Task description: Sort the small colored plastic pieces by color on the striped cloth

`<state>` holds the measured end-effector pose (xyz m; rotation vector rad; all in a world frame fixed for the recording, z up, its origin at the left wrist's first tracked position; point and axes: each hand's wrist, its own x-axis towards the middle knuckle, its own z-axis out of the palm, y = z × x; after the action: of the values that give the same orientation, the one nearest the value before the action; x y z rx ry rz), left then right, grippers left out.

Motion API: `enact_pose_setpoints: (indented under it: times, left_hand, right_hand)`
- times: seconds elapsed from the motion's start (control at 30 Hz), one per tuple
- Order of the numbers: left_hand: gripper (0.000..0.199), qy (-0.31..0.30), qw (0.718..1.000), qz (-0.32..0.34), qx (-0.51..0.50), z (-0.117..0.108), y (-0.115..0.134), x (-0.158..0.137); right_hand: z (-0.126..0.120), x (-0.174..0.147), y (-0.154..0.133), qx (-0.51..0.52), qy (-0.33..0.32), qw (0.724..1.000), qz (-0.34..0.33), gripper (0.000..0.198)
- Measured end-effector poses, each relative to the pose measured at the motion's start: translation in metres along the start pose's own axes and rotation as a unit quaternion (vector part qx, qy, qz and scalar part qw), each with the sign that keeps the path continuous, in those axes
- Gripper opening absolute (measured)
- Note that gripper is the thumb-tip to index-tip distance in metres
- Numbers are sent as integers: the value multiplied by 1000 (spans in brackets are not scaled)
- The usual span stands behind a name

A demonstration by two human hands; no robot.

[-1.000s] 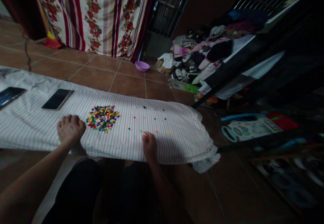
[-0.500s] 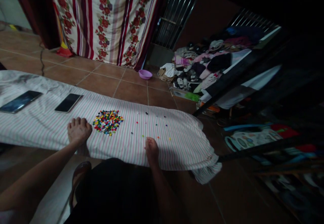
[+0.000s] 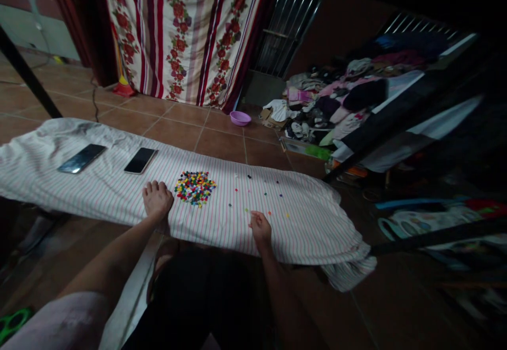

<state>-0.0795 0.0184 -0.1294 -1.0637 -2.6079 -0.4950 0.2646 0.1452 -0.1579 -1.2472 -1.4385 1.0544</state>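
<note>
Head-worn view, looking forward and down, striped cloth (image 3: 317, 228) close below, floral curtain (image 3: 202, 33) farther off

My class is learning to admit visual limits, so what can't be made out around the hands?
Head view: whether the right hand pinches anything; too small and dim.
Head view: anything under the left hand; the hand itself hides it.
Head view: piece count in the coloured pile; too small and crowded.
Head view: left end of the striped cloth; the picture's left edge cuts it off.
</note>
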Motion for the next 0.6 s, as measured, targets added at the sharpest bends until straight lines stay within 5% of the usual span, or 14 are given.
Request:
enact_pose_setpoints:
  times: [0.37, 0.6]
  left_hand:
    - [39, 8, 1000, 3, -1, 2, 1, -1]
    - [39, 6, 1000, -3, 5, 1, 2, 0]
  right_hand:
    - [-2, -2, -20, 4, -32, 999, 3, 40]
    - [52, 7, -46, -17, -87, 994, -58, 33]
